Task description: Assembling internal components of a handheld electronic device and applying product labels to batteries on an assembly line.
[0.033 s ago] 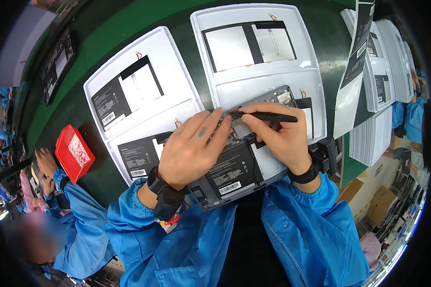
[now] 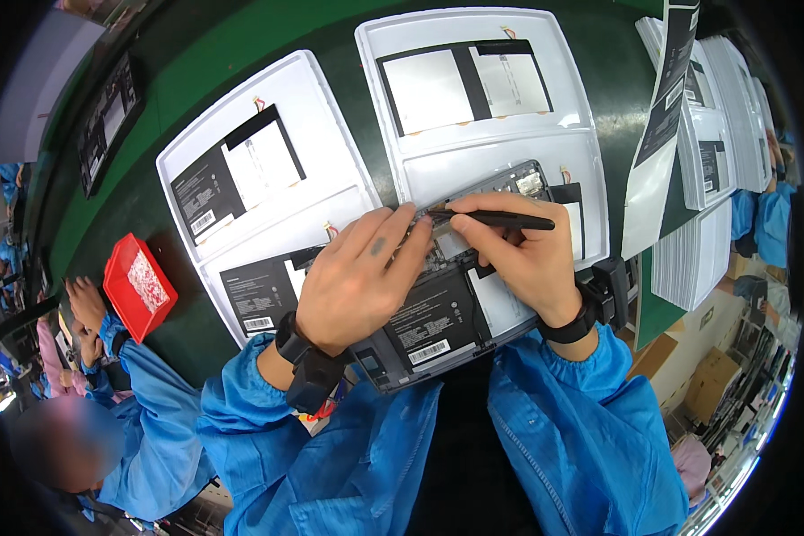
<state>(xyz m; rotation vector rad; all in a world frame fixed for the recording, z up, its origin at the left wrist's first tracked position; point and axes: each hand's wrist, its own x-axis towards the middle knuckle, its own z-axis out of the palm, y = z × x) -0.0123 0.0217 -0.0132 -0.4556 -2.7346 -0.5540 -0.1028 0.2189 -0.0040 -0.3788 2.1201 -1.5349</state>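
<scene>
An opened, dark-framed electronic device (image 2: 386, 360) lies tilted before me, its inside showing a flat black-and-silver battery pack (image 2: 431, 319) and a circuit board partly under my fingers. My right hand (image 2: 520, 259) is closed round slim black tweezers (image 2: 505, 218), whose tips point left at the upper part of the device. Over the device's left side rests my left hand (image 2: 357, 284), fingers stretched out and fingertips beside the tweezer tips. What those fingertips touch is too small to make out.
Two white trays (image 2: 317, 107) (image 2: 590, 147) hold flat battery packs with coloured wires. At left stands a red bin (image 2: 116, 284) of small pale pieces; beyond it lies another dark device (image 2: 109, 123). White trays are stacked (image 2: 701, 259) at right. A co-worker's hand (image 2: 85, 305) is at far left.
</scene>
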